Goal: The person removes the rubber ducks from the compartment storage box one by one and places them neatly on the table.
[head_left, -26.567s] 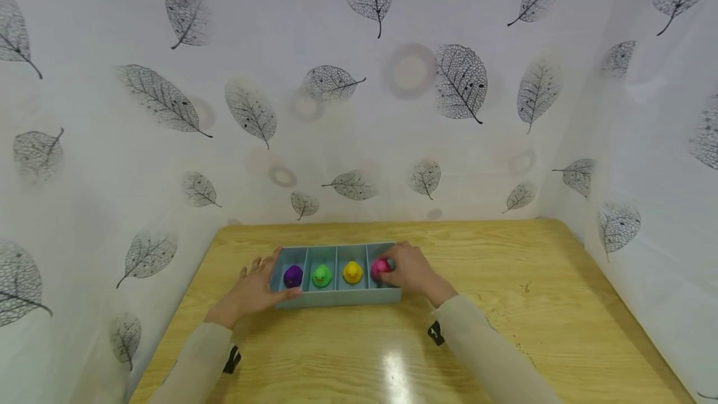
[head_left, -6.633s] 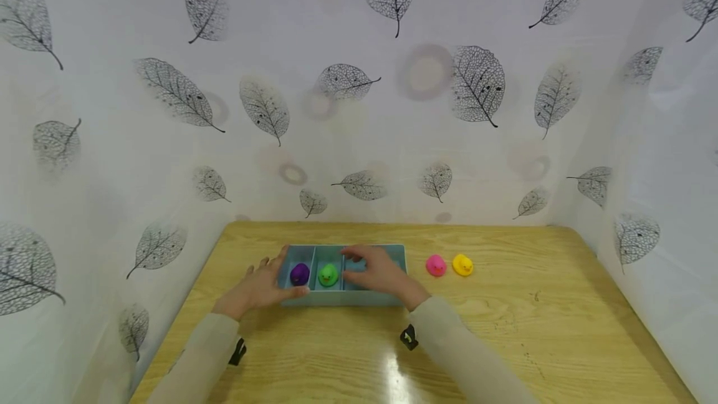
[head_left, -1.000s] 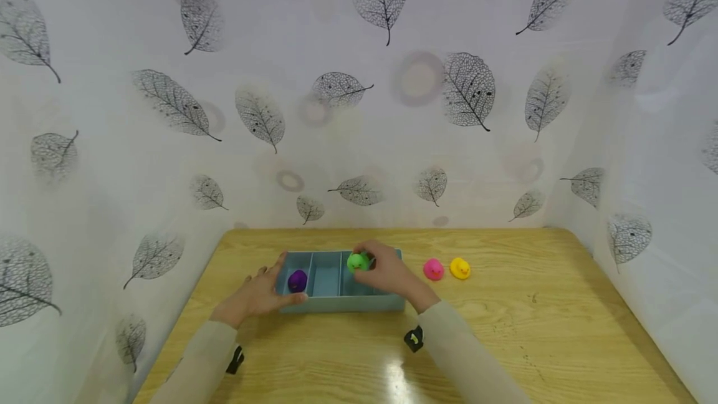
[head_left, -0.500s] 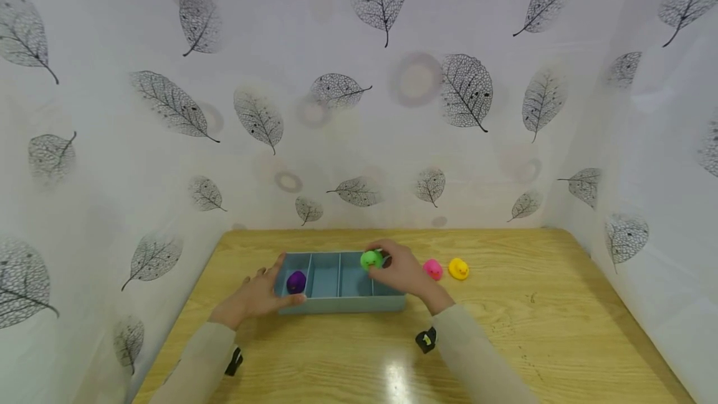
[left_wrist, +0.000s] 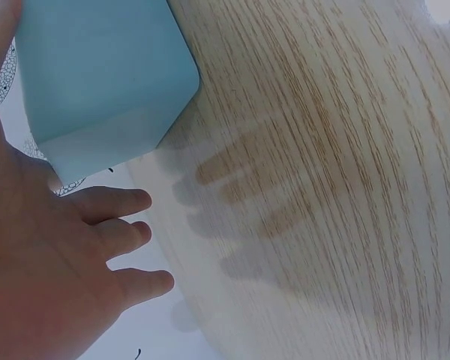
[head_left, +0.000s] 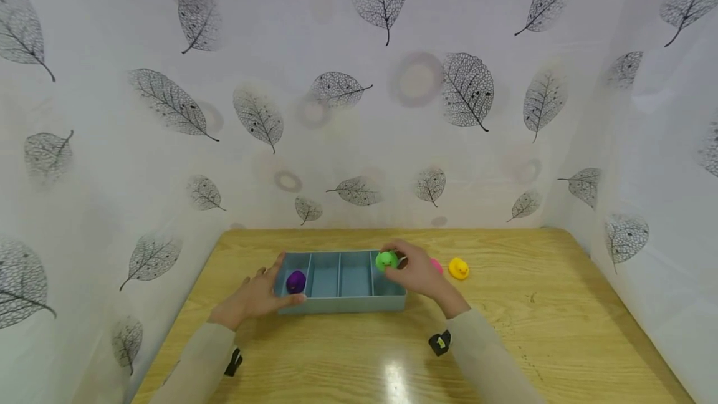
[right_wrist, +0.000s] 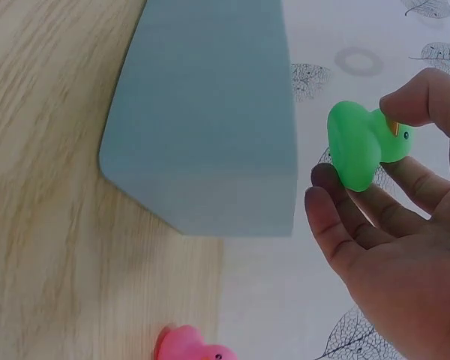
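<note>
A green rubber duck (head_left: 386,260) is clamped between the thumb and fingers of my right hand (head_left: 419,272), my thumb beside its orange beak, above the rightmost compartment of a blue-grey divided tray (head_left: 342,305). At the tray's opposite end, the thumb and forefinger of my left hand (head_left: 253,295) grip the near and far sides, the other three fingers spread apart. A purple toy duck (head_left: 295,281) sits in the leftmost compartment, just beside my left thumb. Two dividers flank the compartments between my hands, and a third stands just left of the green duck. Right of my right fingers, past the tray's end wall, a pink rubber duck (head_left: 437,266) rests on the tabletop (head_left: 336,360), partly hidden behind my hand; a yellow rubber duck (head_left: 459,269) sits near it, farther right. Beyond my fingers rises a white leaf-print sheet (head_left: 387,142).
</note>
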The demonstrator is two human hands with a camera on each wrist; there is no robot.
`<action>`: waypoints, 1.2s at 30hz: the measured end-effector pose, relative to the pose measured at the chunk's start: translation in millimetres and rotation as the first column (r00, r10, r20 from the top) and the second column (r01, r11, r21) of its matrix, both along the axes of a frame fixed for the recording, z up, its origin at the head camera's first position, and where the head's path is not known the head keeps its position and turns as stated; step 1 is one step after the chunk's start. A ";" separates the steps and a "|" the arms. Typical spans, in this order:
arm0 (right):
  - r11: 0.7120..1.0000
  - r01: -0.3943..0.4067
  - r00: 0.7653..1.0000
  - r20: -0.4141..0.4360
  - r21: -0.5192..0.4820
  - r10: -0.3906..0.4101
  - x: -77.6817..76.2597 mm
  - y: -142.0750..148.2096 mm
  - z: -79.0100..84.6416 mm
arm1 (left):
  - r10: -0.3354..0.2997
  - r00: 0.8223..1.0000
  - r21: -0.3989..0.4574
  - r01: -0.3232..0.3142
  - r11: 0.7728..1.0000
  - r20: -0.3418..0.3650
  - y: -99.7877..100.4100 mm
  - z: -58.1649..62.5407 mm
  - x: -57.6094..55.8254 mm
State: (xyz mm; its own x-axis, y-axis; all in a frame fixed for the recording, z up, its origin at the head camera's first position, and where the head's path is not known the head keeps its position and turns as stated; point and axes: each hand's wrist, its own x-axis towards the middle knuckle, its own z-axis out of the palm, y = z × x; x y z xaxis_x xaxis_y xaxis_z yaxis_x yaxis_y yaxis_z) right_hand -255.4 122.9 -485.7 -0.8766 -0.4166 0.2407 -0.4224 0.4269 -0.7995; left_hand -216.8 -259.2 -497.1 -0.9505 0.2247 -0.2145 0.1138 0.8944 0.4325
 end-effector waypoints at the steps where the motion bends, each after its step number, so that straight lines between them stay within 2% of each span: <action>1: 1.000 0.004 1.000 0.009 -0.003 -0.004 0.8 2.2 -0.2 | 0.000 1.000 -0.001 0.000 1.000 0.000 0.2 0.3 0.2; 7: 0.998 0.059 0.997 0.045 0.015 -0.060 4.9 15.9 -1.2 | -0.003 1.000 -0.001 0.003 1.000 0.002 1.1 2.9 0.7; 12: 0.996 0.087 0.996 0.016 0.010 -0.088 3.7 29.7 -2.3 | -0.003 1.000 0.003 0.003 1.000 0.004 1.2 3.4 0.3; 18: 0.991 0.136 0.991 0.001 0.005 -0.136 2.9 49.4 -2.2 | -0.003 1.000 0.009 0.003 1.000 -0.021 -0.2 -3.4 -0.9; 25: 0.983 0.181 0.983 0.030 0.015 -0.182 2.0 74.3 -5.7 | 0.000 0.999 0.002 0.000 1.000 -0.048 -3.2 -8.1 -1.4; 36: 0.961 0.261 0.964 0.036 0.087 -0.265 1.2 114.2 -11.4 | 0.011 0.999 0.011 -0.011 1.000 -0.030 -1.8 -5.4 0.7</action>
